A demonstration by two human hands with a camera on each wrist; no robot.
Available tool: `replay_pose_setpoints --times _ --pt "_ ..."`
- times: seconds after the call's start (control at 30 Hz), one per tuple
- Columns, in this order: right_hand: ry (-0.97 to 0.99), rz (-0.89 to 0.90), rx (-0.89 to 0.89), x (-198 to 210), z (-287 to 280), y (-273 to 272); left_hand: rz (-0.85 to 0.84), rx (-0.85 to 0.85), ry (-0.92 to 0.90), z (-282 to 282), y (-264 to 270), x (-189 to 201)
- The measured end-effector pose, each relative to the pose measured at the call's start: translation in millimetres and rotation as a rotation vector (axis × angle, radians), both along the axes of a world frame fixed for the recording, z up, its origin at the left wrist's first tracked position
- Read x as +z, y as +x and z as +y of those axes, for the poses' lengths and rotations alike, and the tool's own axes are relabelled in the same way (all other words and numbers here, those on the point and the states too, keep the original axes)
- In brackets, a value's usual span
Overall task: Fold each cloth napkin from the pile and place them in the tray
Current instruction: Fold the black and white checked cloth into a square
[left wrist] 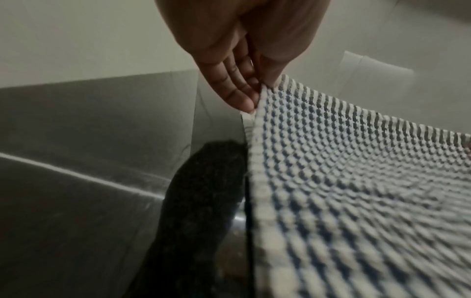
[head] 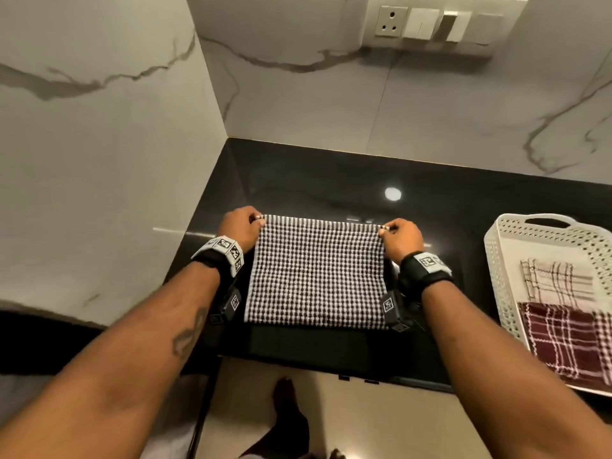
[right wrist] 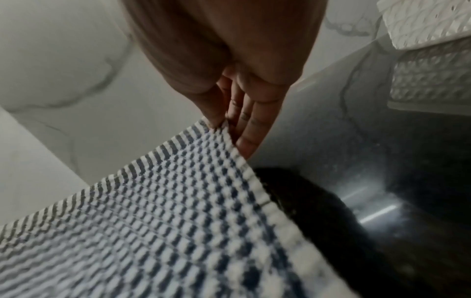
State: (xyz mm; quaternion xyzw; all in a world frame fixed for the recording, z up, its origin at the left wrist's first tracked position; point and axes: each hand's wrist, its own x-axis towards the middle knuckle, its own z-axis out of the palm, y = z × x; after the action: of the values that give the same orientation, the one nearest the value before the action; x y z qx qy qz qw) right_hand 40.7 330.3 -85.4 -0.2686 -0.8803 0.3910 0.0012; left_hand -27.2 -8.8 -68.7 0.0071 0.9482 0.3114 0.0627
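Observation:
A dark-and-white checked napkin (head: 316, 273) is stretched over the black counter (head: 331, 180), its far edge lifted. My left hand (head: 243, 223) pinches the far left corner, and my right hand (head: 399, 235) pinches the far right corner. In the left wrist view the left hand (left wrist: 254, 86) grips the napkin (left wrist: 356, 191) corner between thumb and fingers. In the right wrist view the right hand (right wrist: 229, 121) pinches the napkin (right wrist: 165, 221) corner the same way. A white perforated tray (head: 503, 260) on the right holds a folded maroon plaid napkin (head: 569, 339) and a pale plaid napkin (head: 553, 279).
Marble walls (head: 99, 160) close off the counter's left and back sides. A socket and switch panel (head: 437, 24) is on the back wall. The counter's front edge (head: 331, 366) runs just below the napkin, with floor and a foot (head: 291, 415) beneath. The tray's wall (right wrist: 433, 24) shows in the right wrist view.

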Motion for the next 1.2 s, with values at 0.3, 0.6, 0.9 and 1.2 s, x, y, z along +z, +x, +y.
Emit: replay_pose_setpoints --times 0.3,0.6,0.9,1.2 --pt "0.071 -0.041 -0.065 -22 -8 -21 -0.051 0.048 0.006 3 -31 -39" --pt "0.518 -0.079 0.427 2 -83 -8 0.344 -0.491 -0.374 44 11 -27" --pt "0.479 -0.473 0.587 -31 -43 23 -0.018 -0.612 -0.605 -12 22 -51" --pt "0.416 -0.347 0.851 -22 -114 73 -0.006 -0.763 -0.651 40 83 -41"
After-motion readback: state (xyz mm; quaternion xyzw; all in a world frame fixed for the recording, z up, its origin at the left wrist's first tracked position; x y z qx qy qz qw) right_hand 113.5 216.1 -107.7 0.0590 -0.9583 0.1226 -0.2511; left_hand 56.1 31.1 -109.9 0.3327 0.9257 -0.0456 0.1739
